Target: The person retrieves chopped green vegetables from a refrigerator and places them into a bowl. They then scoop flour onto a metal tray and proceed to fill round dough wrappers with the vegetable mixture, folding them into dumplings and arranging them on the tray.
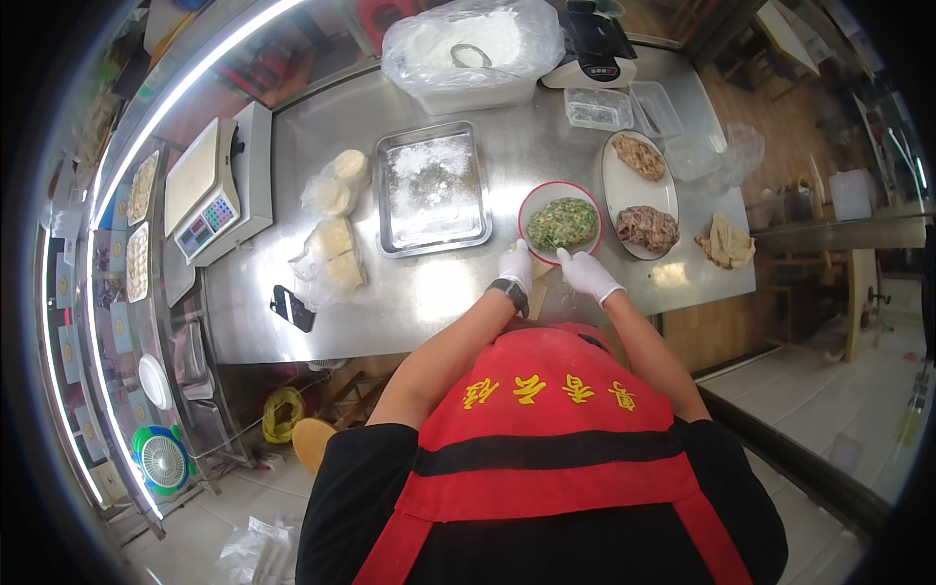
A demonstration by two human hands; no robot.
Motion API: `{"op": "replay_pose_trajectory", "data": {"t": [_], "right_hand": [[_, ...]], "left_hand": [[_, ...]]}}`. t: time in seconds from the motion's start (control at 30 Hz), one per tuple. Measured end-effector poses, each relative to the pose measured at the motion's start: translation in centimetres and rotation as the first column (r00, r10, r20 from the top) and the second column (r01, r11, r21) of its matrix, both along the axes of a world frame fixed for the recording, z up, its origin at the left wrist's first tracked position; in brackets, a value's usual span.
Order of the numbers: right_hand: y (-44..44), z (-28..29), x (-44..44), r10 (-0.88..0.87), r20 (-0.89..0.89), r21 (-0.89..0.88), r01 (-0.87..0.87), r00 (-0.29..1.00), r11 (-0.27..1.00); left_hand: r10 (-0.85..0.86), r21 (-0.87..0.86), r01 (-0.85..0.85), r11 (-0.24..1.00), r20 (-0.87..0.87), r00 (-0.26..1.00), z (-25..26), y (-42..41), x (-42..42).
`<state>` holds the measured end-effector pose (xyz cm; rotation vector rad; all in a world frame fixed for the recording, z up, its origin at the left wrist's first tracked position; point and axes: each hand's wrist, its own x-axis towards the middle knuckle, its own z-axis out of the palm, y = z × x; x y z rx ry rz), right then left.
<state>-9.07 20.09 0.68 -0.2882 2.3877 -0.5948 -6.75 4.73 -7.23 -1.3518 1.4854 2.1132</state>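
Observation:
A red-rimmed white plate (523, 218) with a mound of green chopped filling (562, 224) lies on the steel worktable in front of me. My left hand (516, 265), in a white glove, is at the plate's lower left rim; a small pale yellowish piece shows by its fingertips. My gloved right hand (585, 273) has its thumb and fingers near the lower rim; whether either hand grips the rim is unclear. Pale dough sheets (540, 289) lie partly hidden between the forearms. To the right, an oval white plate (636, 196) carries two mounds of minced meat (647, 228).
A floured metal tray (433, 246) lies left of the plate, with bagged wrappers (341, 256), a black phone (292, 308) and a digital scale (207, 219) beyond. Behind are a flour tub (475, 91) and plastic containers (598, 109). A crumpled cloth-like item (727, 241) lies at right.

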Motion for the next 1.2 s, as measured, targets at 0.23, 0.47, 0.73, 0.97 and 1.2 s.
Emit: {"op": "replay_pose_trajectory", "data": {"t": [0.23,0.47,0.73,0.97,1.2], "right_hand": [[-0.7,1.1,0.1,-0.094,0.096,-0.012,0.096,0.991,0.995],[-1.3,1.7,0.8,-0.049,0.048,-0.028,0.050,0.998,0.998],[-2.5,1.8,2.1,-0.063,0.042,-0.050,0.065,0.997,0.997],[-3.0,2.9,3.7,0.002,0.005,-0.038,-0.002,1.000,0.999],[-1.4,5.2,3.7,-0.109,0.230,-0.218,0.160,0.967,0.963]], "left_hand": [[0.037,0.033,-0.037,0.999,0.003,0.999,1.1,0.2,-0.2],[0.021,-0.051,-0.019,0.998,0.049,0.999,2.9,0.0,0.0],[0.000,0.033,-0.002,0.999,0.057,0.998,2.2,-0.7,0.0],[0.205,0.428,-0.187,0.884,0.006,0.979,2.2,-1.6,0.6],[0.262,0.488,-0.199,0.850,-0.064,0.963,1.8,-4.2,1.5]]}}
